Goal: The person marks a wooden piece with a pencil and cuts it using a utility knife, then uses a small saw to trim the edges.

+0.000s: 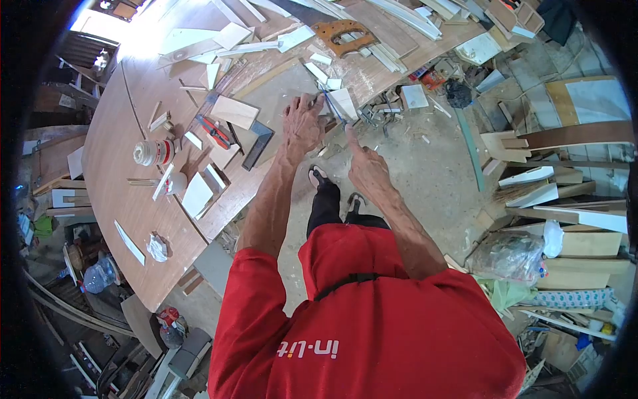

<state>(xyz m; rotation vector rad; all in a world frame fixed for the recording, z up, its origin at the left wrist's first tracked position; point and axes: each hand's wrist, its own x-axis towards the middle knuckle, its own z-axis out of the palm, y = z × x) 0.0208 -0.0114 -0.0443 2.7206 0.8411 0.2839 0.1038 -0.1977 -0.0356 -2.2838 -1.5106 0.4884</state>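
A: What a bench point(109, 176), smooth brown wood with a soft sheen!
B: And that handsaw handle point(324, 30), orange-brown wood, polished-looking!
A: White offcut point(347, 106) now, flat and smooth; the slim blue tool point(333, 104) is too thin to read.
B: Pliers point(218, 135), red plastic-looking grips! Shirt point(392, 326), matt red cloth!
A: Floor point(405, 166) dull, rough concrete; bag point(508, 258) shiny, crinkled clear plastic!

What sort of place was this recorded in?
Probably a woodworking shop: a handsaw with a brown wooden handle and a dark L-shaped metal square lie on the brown wooden worktable, among scattered pale wood offcuts.
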